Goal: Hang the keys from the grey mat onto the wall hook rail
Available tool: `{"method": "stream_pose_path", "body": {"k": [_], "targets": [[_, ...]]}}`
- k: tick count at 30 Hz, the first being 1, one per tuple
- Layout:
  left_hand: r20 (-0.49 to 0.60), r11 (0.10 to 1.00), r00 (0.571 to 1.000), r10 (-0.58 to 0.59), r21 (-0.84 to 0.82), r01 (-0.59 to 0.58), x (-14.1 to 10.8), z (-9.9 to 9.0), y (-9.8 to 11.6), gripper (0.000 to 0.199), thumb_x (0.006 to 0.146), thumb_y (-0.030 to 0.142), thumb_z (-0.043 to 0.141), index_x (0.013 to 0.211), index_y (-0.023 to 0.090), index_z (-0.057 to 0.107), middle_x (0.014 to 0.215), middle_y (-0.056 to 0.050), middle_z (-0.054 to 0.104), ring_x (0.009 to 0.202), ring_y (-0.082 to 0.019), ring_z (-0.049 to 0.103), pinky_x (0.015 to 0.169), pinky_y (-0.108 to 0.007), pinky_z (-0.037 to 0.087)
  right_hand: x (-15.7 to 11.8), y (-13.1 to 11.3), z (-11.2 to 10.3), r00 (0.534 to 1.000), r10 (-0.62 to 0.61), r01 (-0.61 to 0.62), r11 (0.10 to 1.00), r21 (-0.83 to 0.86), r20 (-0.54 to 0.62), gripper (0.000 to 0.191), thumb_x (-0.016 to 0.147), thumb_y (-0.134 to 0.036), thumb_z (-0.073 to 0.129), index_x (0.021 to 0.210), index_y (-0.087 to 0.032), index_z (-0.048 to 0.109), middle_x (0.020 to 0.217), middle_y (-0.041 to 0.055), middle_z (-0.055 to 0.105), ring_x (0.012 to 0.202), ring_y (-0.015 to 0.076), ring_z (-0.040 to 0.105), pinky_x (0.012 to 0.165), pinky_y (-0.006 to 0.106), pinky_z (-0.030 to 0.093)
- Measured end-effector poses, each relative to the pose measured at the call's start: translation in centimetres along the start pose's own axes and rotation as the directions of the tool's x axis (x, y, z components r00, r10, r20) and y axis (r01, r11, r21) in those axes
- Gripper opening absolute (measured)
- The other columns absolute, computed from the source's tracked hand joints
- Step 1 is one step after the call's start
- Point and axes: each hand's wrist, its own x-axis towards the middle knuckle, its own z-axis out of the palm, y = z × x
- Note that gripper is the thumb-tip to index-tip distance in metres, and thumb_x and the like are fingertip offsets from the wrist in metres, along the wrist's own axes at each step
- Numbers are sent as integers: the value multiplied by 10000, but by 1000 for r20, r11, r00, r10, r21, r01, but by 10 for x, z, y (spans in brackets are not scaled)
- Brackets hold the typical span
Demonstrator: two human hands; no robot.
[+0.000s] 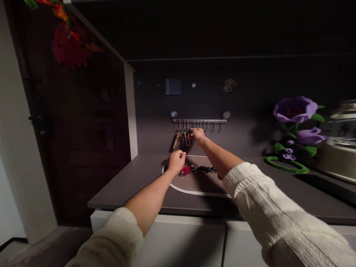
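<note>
My right hand [197, 136] reaches up to a clear hook rail [200, 121] on the dark wall. Its fingers are pinched at a small black keychain [189, 132] just under the hooks. Beside it, several keys [184, 135] hang from the left hooks, with a patterned tan keychain [176, 141] and a pink loop strap [187, 141]. Lower down, my left hand [177, 161] is closed above the mat, and whatever its curled fingers hold is hidden. On the white-edged mat [191, 191] lie a red keychain [185, 171], some metal keys [194, 167] and a black strap [206, 169].
Purple artificial flowers [295, 111] with a green base ring [289, 170] stand on the right of the dark counter [125, 187]. Beyond them is a cream appliance with a clear top [340, 148]. A dark door [83, 148] is at left, and red flowers [69, 44] hang at upper left.
</note>
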Motion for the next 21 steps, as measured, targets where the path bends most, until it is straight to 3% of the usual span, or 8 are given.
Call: {"method": "stream_pose_path", "body": {"k": [12,21], "targets": [[18,994,999,-39,-102,40,1,0,-3,221,752,286,450,604,153,546,549,18,505,528,-89,426,540,-211,285,3,11,0,999,10,-10,1000,2,43,143,744,-55,436,643,-139,491,475,-31,473,432,52,452,455,162,414],[96,975,991,-92,-196,109,-3,-5,-6,162,707,237,465,613,147,561,528,26,502,509,-86,435,526,-212,309,-20,6,-18,1000,7,-7,999,-37,13,66,720,-78,481,703,-133,516,559,-23,503,429,33,420,455,166,373]]}}
